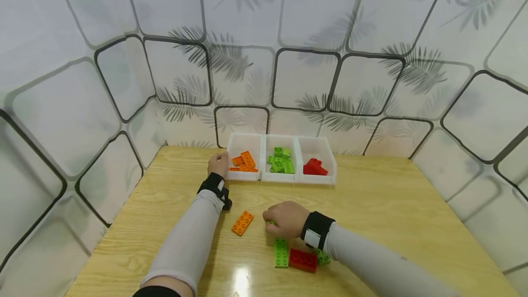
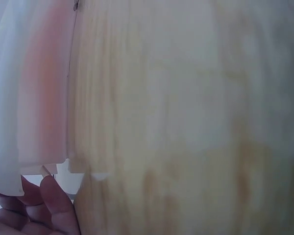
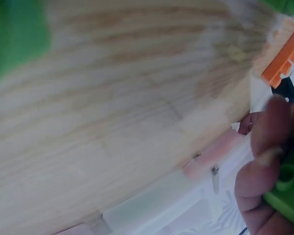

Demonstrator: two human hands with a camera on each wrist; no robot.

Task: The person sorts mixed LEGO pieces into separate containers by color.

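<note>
At the left end of a white three-compartment tray [image 1: 280,178], my left hand [image 1: 217,163] grips its side wall, with thumb and curled fingers at the tray's corner in the left wrist view. My right hand [image 1: 286,219] pinches a green toy brick [image 3: 288,193] low over the table, mostly hidden by the fingers from the head. Just below that hand lie a long green brick [image 1: 281,253], a red brick [image 1: 303,260] and another green brick [image 1: 323,257], partly covered by the right wrist. An orange brick [image 1: 242,222] lies between the two arms.
Orange bricks [image 1: 247,158] fill the tray's left compartment, green bricks [image 1: 282,165] the middle one and red bricks [image 1: 315,167] the right one. The wooden table [image 1: 383,214] is bounded at the back and sides by a patterned white curtain [image 1: 305,81].
</note>
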